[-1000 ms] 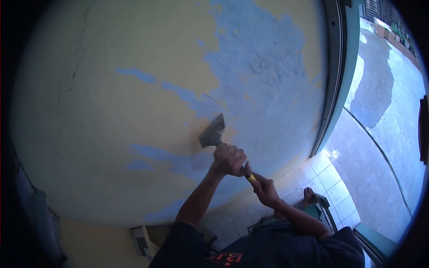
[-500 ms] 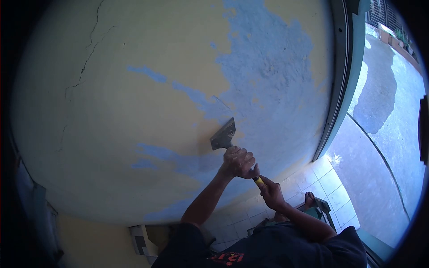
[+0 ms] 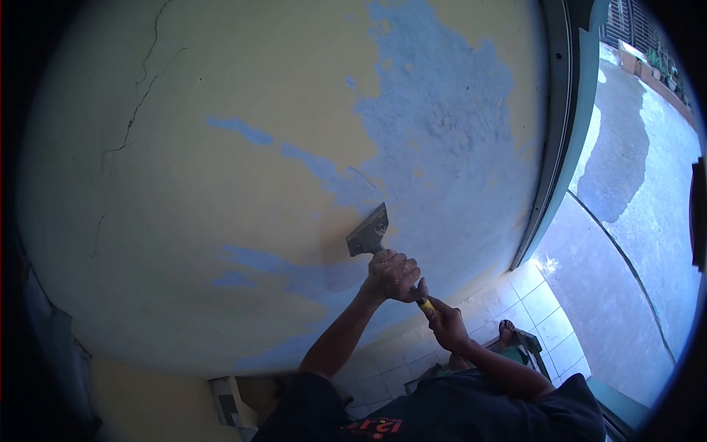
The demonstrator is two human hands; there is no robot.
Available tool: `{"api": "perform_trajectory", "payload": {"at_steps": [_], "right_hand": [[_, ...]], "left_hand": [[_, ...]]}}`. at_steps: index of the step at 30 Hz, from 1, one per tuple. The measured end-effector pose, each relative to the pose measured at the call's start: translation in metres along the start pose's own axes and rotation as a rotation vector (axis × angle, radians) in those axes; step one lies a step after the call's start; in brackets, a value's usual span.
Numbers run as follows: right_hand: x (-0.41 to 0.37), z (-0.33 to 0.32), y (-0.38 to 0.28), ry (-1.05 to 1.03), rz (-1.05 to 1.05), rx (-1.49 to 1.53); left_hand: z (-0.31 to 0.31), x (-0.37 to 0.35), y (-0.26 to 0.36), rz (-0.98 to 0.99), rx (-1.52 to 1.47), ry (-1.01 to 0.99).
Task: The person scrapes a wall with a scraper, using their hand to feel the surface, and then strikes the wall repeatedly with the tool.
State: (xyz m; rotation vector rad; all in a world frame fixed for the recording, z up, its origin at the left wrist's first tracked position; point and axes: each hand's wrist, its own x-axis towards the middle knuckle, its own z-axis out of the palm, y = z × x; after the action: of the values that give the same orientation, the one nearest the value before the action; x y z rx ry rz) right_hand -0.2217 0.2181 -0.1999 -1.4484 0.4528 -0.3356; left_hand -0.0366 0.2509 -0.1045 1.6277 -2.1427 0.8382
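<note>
A wide-bladed scraper (image 3: pixel 367 231) is against the wall (image 3: pixel 243 191), its dark metal blade tilted at the edge between cream paint and a bluish bare patch (image 3: pixel 442 132). My left hand (image 3: pixel 394 275) is closed around the upper handle, just below the blade. Lower down, my right hand (image 3: pixel 447 324) grips the yellow and black end of the same handle. Pale dust coats the knuckles of the left hand. Whether the blade's edge presses into the paint cannot be made out.
A door frame (image 3: pixel 556 140) borders the wall on the right, with a concrete floor (image 3: pixel 626 250) outside it. White tiles (image 3: pixel 541 303) lie below, where a bare foot (image 3: pixel 507 330) rests near a green ledge or bench (image 3: pixel 529 342). Thin cracks (image 3: pixel 134 118) run down the wall's left part.
The whole view has shifted slightly, so wall, scraper and hands sit a little lower in it. Against the wall, the scraper has hardly moved. Both hands keep their hold.
</note>
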Motion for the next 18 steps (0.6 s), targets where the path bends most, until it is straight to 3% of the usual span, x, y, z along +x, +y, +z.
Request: {"api": "perform_trajectory", "payload": {"at_steps": [10,15,18], "right_hand": [[0.021,0.000,-0.047,-0.046,-0.196,-0.020],[-0.003,0.002,-0.012,0.035,-0.192,0.015],[-0.008,-0.002,-0.007,-0.012,-0.064,0.010]], "left_hand": [[-0.050,0.029,-0.025,0.070,0.166,0.109],[-0.028,0.014,-0.003,0.044,0.106,0.068],[-0.011,0.004,0.004,-0.014,0.024,-0.006]]}}
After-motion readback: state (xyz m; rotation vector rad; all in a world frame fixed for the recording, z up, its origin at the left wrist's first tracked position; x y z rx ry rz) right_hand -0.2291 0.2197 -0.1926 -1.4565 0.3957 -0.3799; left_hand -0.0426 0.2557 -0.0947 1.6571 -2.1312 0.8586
